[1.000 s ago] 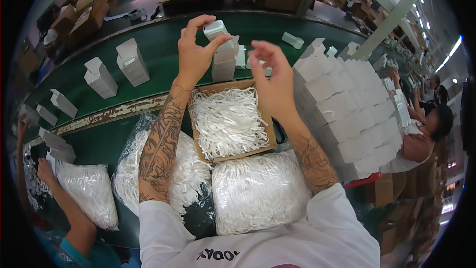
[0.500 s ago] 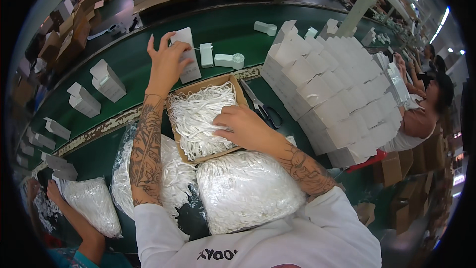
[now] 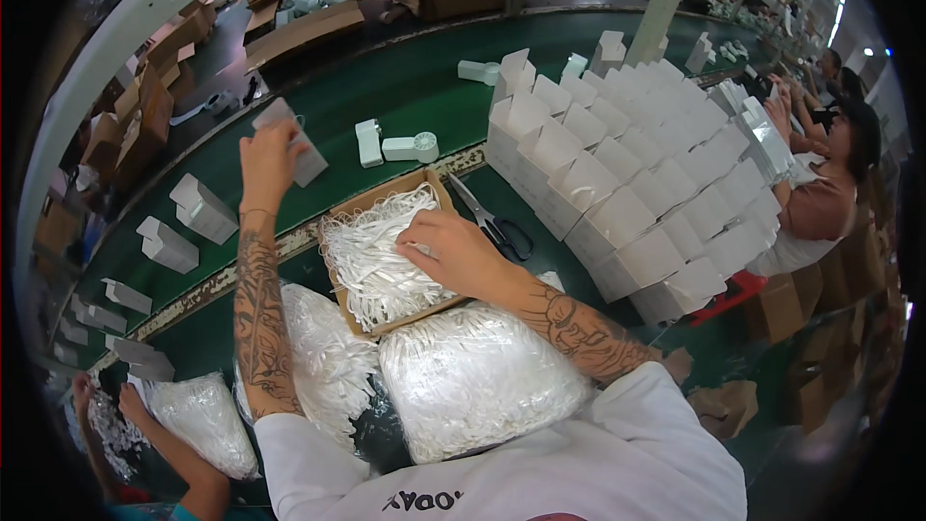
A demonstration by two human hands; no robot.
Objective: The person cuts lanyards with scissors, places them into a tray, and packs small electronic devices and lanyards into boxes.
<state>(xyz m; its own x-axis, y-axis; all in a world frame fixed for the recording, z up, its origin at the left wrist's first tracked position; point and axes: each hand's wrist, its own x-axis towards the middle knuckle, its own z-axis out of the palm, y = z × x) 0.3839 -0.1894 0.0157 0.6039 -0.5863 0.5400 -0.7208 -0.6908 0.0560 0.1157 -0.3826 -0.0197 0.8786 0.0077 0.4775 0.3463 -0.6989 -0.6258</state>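
Observation:
My left hand point(image 3: 269, 162) is closed round an upright white box point(image 3: 311, 164) above the green conveyor belt. A thin white loop shows at the box's top edge. My right hand point(image 3: 451, 249) is over a shallow cardboard tray point(image 3: 431, 177) heaped with white cord loops point(image 3: 381, 232). Its fingers are bent together at the cords; what is between them cannot be made out. On the belt right of the box lie two small white handheld fans point(image 3: 368, 143), one showing its round head. Black-handled scissors point(image 3: 494, 222) lie right of the tray.
Stacked open white boxes point(image 3: 617, 183) rise at the right. Plastic bags of white cords point(image 3: 482, 376) sit near me. More boxes point(image 3: 203, 207) stand along the belt point(image 3: 424, 58) at left. A co-worker's arm point(image 3: 178, 444) is at lower left; another person point(image 3: 820, 183) is at right.
My left hand has moved left with the white box, away from the two fans. My right hand stays over the cords, its fingers drawn closer together. The whole view has shifted slightly.

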